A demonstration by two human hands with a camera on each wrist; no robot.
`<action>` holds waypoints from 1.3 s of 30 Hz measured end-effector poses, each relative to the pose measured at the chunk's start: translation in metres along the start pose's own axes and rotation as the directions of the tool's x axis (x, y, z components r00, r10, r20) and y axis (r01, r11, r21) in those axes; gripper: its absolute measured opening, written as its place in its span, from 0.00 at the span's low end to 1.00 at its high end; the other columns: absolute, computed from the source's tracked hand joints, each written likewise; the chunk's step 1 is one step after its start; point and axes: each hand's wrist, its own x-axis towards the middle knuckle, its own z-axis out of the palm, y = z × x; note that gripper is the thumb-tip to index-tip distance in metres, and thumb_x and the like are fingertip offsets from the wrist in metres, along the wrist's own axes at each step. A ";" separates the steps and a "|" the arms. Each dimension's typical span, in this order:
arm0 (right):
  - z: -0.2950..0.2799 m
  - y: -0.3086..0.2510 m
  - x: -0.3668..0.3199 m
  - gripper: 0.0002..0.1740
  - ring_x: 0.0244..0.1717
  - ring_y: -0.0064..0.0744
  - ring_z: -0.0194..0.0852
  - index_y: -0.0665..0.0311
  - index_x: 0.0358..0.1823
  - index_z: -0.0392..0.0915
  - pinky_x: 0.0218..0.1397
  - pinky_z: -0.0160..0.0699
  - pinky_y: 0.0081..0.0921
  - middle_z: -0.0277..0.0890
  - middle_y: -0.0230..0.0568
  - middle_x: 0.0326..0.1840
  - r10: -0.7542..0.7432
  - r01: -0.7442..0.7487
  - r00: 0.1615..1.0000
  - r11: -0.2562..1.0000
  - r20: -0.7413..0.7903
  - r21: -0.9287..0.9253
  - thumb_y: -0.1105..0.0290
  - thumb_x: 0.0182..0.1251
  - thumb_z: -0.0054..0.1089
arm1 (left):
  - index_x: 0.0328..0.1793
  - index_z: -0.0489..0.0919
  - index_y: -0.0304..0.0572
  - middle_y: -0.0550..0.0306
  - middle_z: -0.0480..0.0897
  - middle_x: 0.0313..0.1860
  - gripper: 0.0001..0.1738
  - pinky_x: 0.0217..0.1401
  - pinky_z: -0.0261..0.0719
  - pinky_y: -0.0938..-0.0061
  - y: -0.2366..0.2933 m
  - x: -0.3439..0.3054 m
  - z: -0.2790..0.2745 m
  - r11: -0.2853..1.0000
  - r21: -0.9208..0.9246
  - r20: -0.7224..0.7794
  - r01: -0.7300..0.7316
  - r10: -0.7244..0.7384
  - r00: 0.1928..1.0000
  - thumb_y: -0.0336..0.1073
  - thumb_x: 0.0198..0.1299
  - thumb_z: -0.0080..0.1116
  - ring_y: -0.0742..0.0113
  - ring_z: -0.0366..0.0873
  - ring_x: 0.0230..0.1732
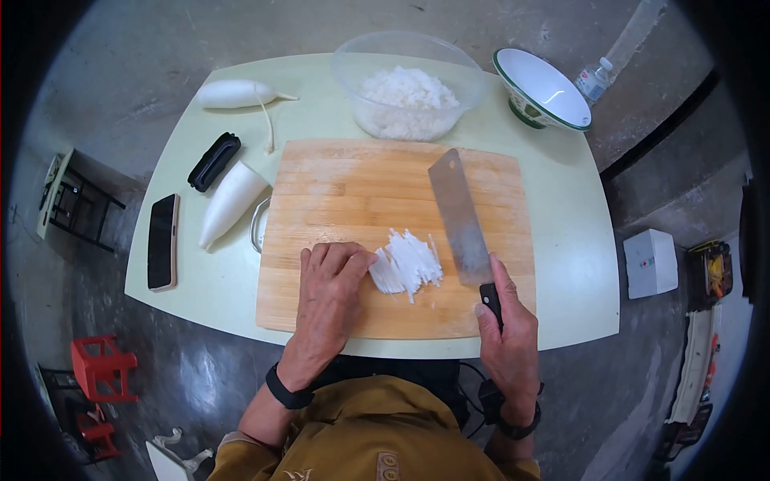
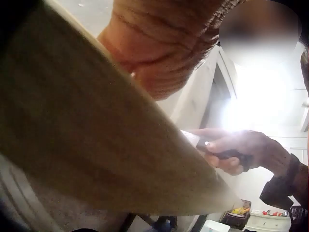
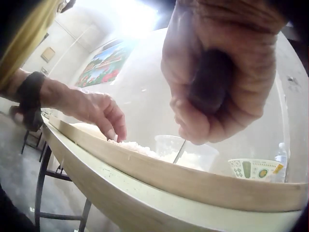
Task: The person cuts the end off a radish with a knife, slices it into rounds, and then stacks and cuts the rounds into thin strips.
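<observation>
White radish strips (image 1: 409, 263) lie in a small pile on the wooden cutting board (image 1: 345, 188). At the pile's left edge, my left hand (image 1: 327, 293) has its fingers bent and pinches some strips between thumb and fingertips. In the right wrist view the left hand's fingertips (image 3: 115, 134) meet right at the white shreds. My right hand (image 1: 511, 337) grips the black handle of a cleaver (image 1: 461, 220), the blade pointing away over the board's right side. The right wrist view shows the fist wrapped round the handle (image 3: 211, 79).
Behind the board stand a clear plastic bowl (image 1: 473, 72) of shredded radish and a green-rimmed bowl (image 1: 545, 88). On the left are a cut radish (image 1: 233, 204), a whole radish (image 1: 237, 94), a black case (image 1: 214, 162) and a phone (image 1: 163, 242). A water bottle (image 1: 594, 80) stands behind the right bowl.
</observation>
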 end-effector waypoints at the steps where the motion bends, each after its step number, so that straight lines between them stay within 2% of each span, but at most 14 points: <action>1: 0.000 0.001 0.000 0.33 0.59 0.58 0.78 0.72 0.73 0.59 0.59 0.78 0.36 0.73 0.65 0.62 -0.039 0.039 0.999 0.999 0.005 -0.012 0.85 0.65 0.52 | 0.45 0.83 0.40 0.52 0.81 0.45 0.16 0.53 0.70 0.60 0.002 0.001 -0.001 1.000 -0.025 -0.023 -0.015 0.014 1.000 0.18 0.49 0.59 0.52 0.75 0.48; 2: 0.000 0.002 0.000 0.33 0.59 0.58 0.78 0.72 0.73 0.59 0.59 0.78 0.36 0.73 0.65 0.62 -0.039 0.039 0.999 0.999 0.003 -0.012 0.85 0.65 0.52 | 0.45 0.83 0.40 0.51 0.83 0.43 0.13 0.51 0.72 0.63 0.003 0.001 -0.001 0.998 -0.050 -0.046 -0.030 0.027 0.999 0.20 0.53 0.61 0.52 0.78 0.46; 6: 0.002 -0.004 0.004 0.33 0.53 0.59 0.79 0.73 0.73 0.60 0.53 0.79 0.39 0.76 0.65 0.55 -0.119 0.117 0.993 0.987 -0.013 -0.114 0.85 0.64 0.53 | 0.46 0.83 0.39 0.50 0.82 0.45 0.14 0.49 0.74 0.63 0.005 -0.003 0.002 0.991 -0.124 -0.079 -0.053 0.043 0.996 0.18 0.52 0.61 0.51 0.79 0.46; 8: 0.005 -0.007 0.006 0.33 0.50 0.59 0.79 0.72 0.72 0.60 0.51 0.79 0.41 0.76 0.65 0.52 -0.131 0.129 0.991 0.980 -0.010 -0.149 0.85 0.64 0.53 | 0.48 0.81 0.37 0.50 0.80 0.48 0.17 0.54 0.72 0.62 0.005 -0.004 0.001 0.992 -0.106 -0.036 -0.066 0.062 0.997 0.19 0.50 0.59 0.52 0.77 0.50; 10: 0.010 -0.007 0.008 0.34 0.42 0.59 0.79 0.72 0.73 0.61 0.44 0.78 0.43 0.76 0.61 0.45 -0.241 0.230 0.969 0.960 -0.051 -0.161 0.85 0.63 0.53 | 0.48 0.81 0.37 0.50 0.80 0.48 0.17 0.54 0.72 0.62 0.000 -0.004 -0.002 0.990 -0.102 -0.021 -0.098 0.096 0.995 0.19 0.50 0.59 0.52 0.77 0.50; 11: 0.010 -0.011 0.009 0.34 0.42 0.59 0.79 0.72 0.73 0.61 0.44 0.78 0.43 0.76 0.61 0.45 -0.243 0.232 0.969 0.959 -0.049 -0.164 0.85 0.63 0.53 | 0.48 0.80 0.36 0.49 0.79 0.49 0.18 0.54 0.72 0.62 -0.003 -0.004 -0.003 0.987 -0.094 -0.007 -0.130 0.129 0.992 0.19 0.49 0.59 0.52 0.77 0.50; 13: 0.009 -0.022 0.010 0.32 0.55 0.61 0.77 0.71 0.72 0.62 0.56 0.78 0.40 0.73 0.66 0.60 -0.079 0.089 0.995 0.981 0.060 -0.172 0.84 0.64 0.53 | 0.49 0.80 0.36 0.49 0.79 0.49 0.18 0.55 0.71 0.62 -0.008 -0.005 -0.006 0.983 -0.099 0.021 -0.153 0.156 0.988 0.20 0.48 0.60 0.52 0.76 0.51; 14: 0.012 -0.020 0.011 0.32 0.55 0.61 0.77 0.71 0.72 0.62 0.56 0.78 0.40 0.73 0.66 0.60 -0.082 0.092 0.994 0.981 0.066 -0.173 0.84 0.64 0.53 | 0.49 0.80 0.36 0.48 0.79 0.49 0.19 0.55 0.71 0.62 -0.010 -0.005 -0.008 0.978 -0.104 0.051 -0.179 0.185 0.981 0.20 0.47 0.60 0.52 0.76 0.52; 16: 0.018 -0.013 0.012 0.34 0.28 0.54 0.74 0.68 0.74 0.60 0.31 0.74 0.44 0.73 0.55 0.37 -0.286 0.294 0.956 0.940 0.074 -0.172 0.83 0.64 0.54 | 0.49 0.80 0.35 0.48 0.79 0.50 0.19 0.56 0.71 0.61 -0.010 -0.004 -0.010 0.976 -0.113 0.070 -0.184 0.192 0.979 0.21 0.47 0.60 0.51 0.75 0.53; 21: 0.019 -0.010 0.022 0.35 0.27 0.53 0.74 0.64 0.75 0.60 0.29 0.73 0.42 0.72 0.53 0.35 -0.316 0.345 0.934 0.920 0.167 -0.187 0.82 0.65 0.54 | 0.51 0.79 0.37 0.49 0.77 0.53 0.21 0.58 0.68 0.57 -0.012 -0.008 -0.013 0.973 -0.110 0.159 -0.201 0.217 0.963 0.24 0.47 0.60 0.51 0.72 0.55; 23: 0.018 -0.009 0.025 0.35 0.27 0.53 0.74 0.63 0.75 0.60 0.30 0.73 0.42 0.72 0.52 0.35 -0.306 0.343 0.930 0.921 0.205 -0.184 0.82 0.65 0.54 | 0.52 0.78 0.39 0.51 0.76 0.55 0.21 0.59 0.66 0.54 -0.012 -0.009 -0.015 0.972 -0.030 0.212 -0.234 0.235 0.949 0.25 0.47 0.61 0.53 0.72 0.56; 32: 0.021 -0.008 0.037 0.37 0.29 0.51 0.73 0.58 0.76 0.60 0.33 0.75 0.42 0.71 0.51 0.35 -0.388 0.418 0.866 0.908 0.315 -0.032 0.82 0.64 0.55 | 0.44 0.77 0.44 0.57 0.75 0.48 0.12 0.55 0.64 0.55 -0.015 -0.009 -0.017 0.948 0.051 0.182 -0.314 0.300 0.936 0.30 0.53 0.61 0.60 0.71 0.50; 36: 0.023 -0.005 0.042 0.37 0.32 0.53 0.75 0.59 0.76 0.59 0.35 0.76 0.42 0.73 0.51 0.37 -0.411 0.442 0.844 0.897 0.345 -0.014 0.81 0.64 0.55 | 0.43 0.76 0.45 0.57 0.75 0.48 0.11 0.53 0.64 0.57 -0.015 -0.010 -0.018 0.952 0.064 0.145 -0.299 0.287 0.947 0.32 0.54 0.63 0.59 0.71 0.49; 39: 0.025 -0.005 0.044 0.37 0.34 0.54 0.75 0.59 0.76 0.59 0.37 0.76 0.42 0.74 0.52 0.38 -0.431 0.452 0.847 0.892 0.311 0.008 0.81 0.65 0.55 | 0.46 0.75 0.46 0.55 0.74 0.53 0.14 0.54 0.65 0.52 -0.012 -0.004 -0.021 0.969 0.032 0.108 -0.244 0.239 0.965 0.35 0.55 0.64 0.56 0.70 0.54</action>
